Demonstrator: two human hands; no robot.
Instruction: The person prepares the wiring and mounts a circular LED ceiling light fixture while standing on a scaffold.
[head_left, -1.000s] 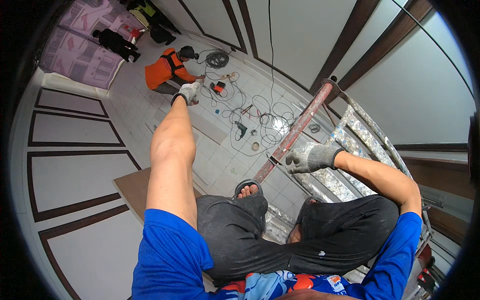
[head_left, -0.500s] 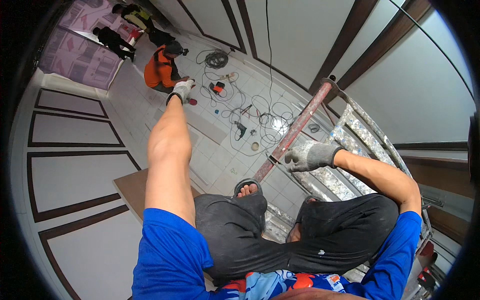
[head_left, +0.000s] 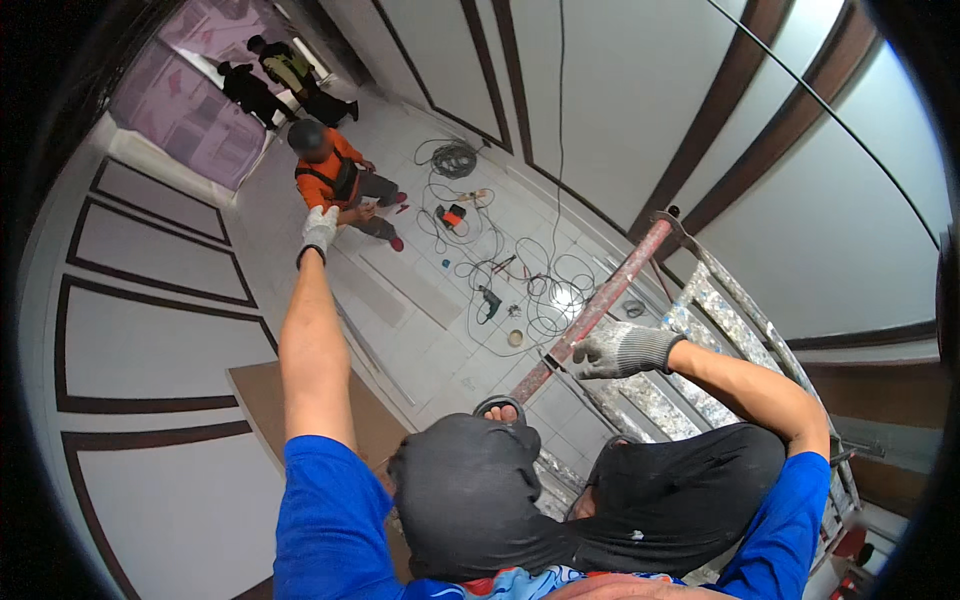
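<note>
You sit high on a scaffold, its platform [head_left: 686, 318] made of metal slats spattered with dried paint, and look down at a floor [head_left: 440, 362] of pale square tiles. Your right hand [head_left: 625, 351], in a grey knit glove, has its fingers half curled beside the scaffold's red pole [head_left: 625, 270], which slants across the view below you; you cannot tell from here whether the fingertips touch it. Your left hand [head_left: 318, 230], gloved too, reaches out at arm's length and overlaps the co-worker in orange [head_left: 322, 178] on the floor below; how far it is open, and whether it has hold of anything, cannot be told.

On the tiles beyond the pole, thin cables run in loose loops around a dark power drill [head_left: 488, 305], with a roll of tape [head_left: 515, 338] near it. An orange-and-black tool [head_left: 450, 216] lies farther off, and past it a coil of black cable [head_left: 453, 158] near the wall. Below your left arm is a brown board [head_left: 315, 410].

White wall panels [head_left: 150, 345] framed in dark trim line both sides of the room. Purple printed sheeting [head_left: 175, 105] covers the far end, where two people in dark clothes [head_left: 250, 92] stand.
</note>
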